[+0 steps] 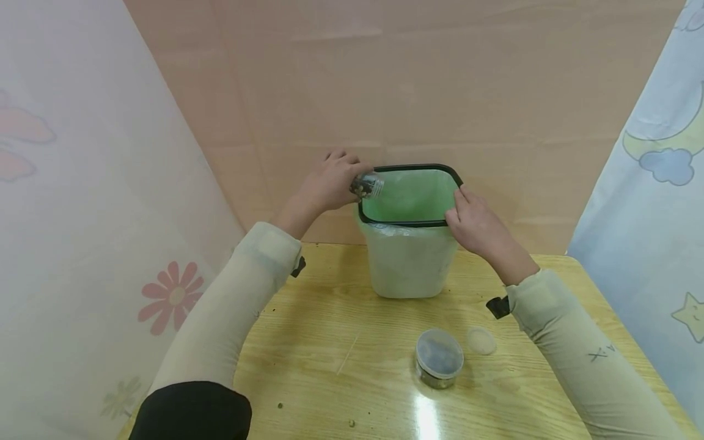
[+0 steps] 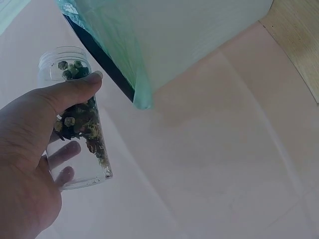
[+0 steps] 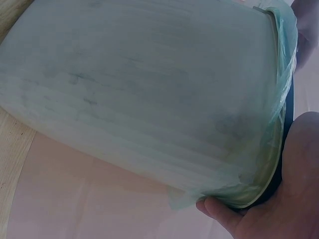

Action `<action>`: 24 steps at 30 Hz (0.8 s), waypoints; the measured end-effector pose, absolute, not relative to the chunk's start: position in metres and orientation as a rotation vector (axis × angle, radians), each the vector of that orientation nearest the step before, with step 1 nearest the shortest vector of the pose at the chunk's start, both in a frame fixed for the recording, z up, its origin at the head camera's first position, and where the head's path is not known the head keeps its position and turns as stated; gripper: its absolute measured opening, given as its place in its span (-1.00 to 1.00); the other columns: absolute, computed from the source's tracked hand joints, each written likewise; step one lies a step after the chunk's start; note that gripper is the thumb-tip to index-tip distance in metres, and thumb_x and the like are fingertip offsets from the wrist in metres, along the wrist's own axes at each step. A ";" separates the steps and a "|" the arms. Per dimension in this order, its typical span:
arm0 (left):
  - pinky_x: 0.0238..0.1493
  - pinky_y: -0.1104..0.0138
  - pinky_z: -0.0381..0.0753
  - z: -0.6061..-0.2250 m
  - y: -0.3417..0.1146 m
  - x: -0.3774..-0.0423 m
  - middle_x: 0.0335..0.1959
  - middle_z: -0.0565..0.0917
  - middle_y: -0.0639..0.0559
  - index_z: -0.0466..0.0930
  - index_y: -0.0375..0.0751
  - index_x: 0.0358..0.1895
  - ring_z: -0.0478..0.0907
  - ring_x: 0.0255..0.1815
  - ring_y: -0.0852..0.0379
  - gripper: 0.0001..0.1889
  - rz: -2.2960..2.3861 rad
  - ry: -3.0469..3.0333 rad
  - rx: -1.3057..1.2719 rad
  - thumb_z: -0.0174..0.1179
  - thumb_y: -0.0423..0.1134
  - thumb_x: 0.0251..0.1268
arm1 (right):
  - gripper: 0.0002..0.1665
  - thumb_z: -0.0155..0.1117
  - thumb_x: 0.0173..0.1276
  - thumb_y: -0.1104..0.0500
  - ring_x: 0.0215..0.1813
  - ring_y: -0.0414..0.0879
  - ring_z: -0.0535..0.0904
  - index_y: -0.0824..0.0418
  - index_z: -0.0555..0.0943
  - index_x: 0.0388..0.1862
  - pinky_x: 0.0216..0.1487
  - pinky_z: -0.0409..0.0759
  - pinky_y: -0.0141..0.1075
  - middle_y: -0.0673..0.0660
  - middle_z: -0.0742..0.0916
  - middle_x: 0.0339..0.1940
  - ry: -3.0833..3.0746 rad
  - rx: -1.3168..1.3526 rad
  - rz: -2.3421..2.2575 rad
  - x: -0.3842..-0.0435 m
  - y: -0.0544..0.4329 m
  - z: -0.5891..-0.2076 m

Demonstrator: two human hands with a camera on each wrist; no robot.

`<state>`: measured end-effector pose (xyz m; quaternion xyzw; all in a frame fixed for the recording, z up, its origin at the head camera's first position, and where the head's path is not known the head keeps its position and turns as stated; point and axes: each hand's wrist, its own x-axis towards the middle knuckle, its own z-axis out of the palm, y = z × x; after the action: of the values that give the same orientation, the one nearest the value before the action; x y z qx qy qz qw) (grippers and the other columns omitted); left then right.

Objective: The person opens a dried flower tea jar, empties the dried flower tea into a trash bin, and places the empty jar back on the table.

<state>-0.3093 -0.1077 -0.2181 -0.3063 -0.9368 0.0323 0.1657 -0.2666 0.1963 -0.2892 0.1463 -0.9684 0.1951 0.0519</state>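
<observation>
A clear jar [image 2: 82, 124] with dried, flower-like bits inside is gripped by my left hand [image 1: 333, 181], thumb on one side and fingers round the other. In the head view the jar [image 1: 367, 185] is tipped, its uncapped mouth over the left rim of a white trash bin [image 1: 411, 266]. The bin is lined with a green bag [image 1: 412, 194] under a black rim [image 1: 407, 224]. At the bin's right front corner, my right hand [image 1: 477, 223] holds the rim; in the right wrist view its thumb [image 3: 222, 211] lies against the outside of the bin.
A short round container [image 1: 439, 357] with a translucent lid stands on the wooden table [image 1: 308, 366]. Beside it lies a flat clear disc [image 1: 481, 340]. A thin pale stick [image 1: 348, 354] and small dark crumbs are scattered nearby. Cloth hangs at the back and sides.
</observation>
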 end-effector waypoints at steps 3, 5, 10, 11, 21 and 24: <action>0.47 0.00 0.22 -0.217 -0.108 -0.309 0.28 0.56 -0.06 0.47 0.05 0.42 0.34 0.33 -0.10 -0.36 0.106 -2.654 -0.874 0.44 -0.17 0.25 | -0.22 -0.51 0.56 0.06 0.62 0.41 -0.15 0.52 -0.09 0.59 0.56 -0.12 0.24 0.46 -0.03 0.64 -2.942 0.440 0.602 -0.266 0.196 -0.289; 0.48 0.01 0.21 -0.217 -0.108 -0.309 0.26 0.57 -0.05 0.48 0.04 0.41 0.34 0.33 -0.10 -0.37 0.111 -2.645 -0.878 0.44 -0.18 0.26 | -0.22 -0.51 0.56 0.06 0.62 0.42 -0.14 0.52 -0.09 0.59 0.56 -0.12 0.24 0.46 -0.03 0.64 -2.943 0.437 0.600 -0.266 0.195 -0.290; 0.50 0.02 0.17 -0.218 -0.109 -0.310 0.25 0.57 -0.04 0.49 0.05 0.41 0.34 0.33 -0.10 -0.37 0.132 -2.634 -0.879 0.44 -0.18 0.26 | -0.22 -0.52 0.55 0.05 0.62 0.42 -0.15 0.52 -0.09 0.59 0.56 -0.13 0.24 0.45 -0.04 0.64 -2.945 0.435 0.594 -0.267 0.195 -0.290; 0.50 0.01 0.17 -0.218 -0.109 -0.310 0.26 0.57 -0.04 0.48 0.05 0.41 0.34 0.33 -0.10 -0.37 0.140 -2.631 -0.879 0.45 -0.17 0.26 | -0.22 -0.52 0.55 0.05 0.62 0.42 -0.15 0.52 -0.10 0.59 0.57 -0.13 0.23 0.46 -0.04 0.64 -2.945 0.435 0.593 -0.267 0.195 -0.290; 0.51 0.01 0.16 -0.217 -0.109 -0.309 0.27 0.56 -0.03 0.46 0.05 0.43 0.33 0.35 -0.10 -0.35 0.185 -2.627 -0.877 0.45 -0.15 0.26 | -0.22 -0.52 0.56 0.05 0.62 0.42 -0.16 0.52 -0.10 0.59 0.57 -0.14 0.23 0.45 -0.05 0.64 -2.950 0.429 0.591 -0.267 0.193 -0.290; 0.50 0.01 0.17 -0.217 -0.110 -0.308 0.27 0.56 -0.03 0.46 0.05 0.43 0.33 0.35 -0.10 -0.35 0.198 -2.629 -0.867 0.45 -0.16 0.26 | -0.22 -0.52 0.56 0.05 0.63 0.41 -0.17 0.52 -0.10 0.59 0.57 -0.14 0.23 0.45 -0.06 0.65 -2.954 0.432 0.591 -0.266 0.193 -0.290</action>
<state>-0.3084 -0.1096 -0.2169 -0.3071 -0.9314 0.0700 0.1824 -0.2662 0.1929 -0.2895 0.1417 -0.9695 0.1938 0.0491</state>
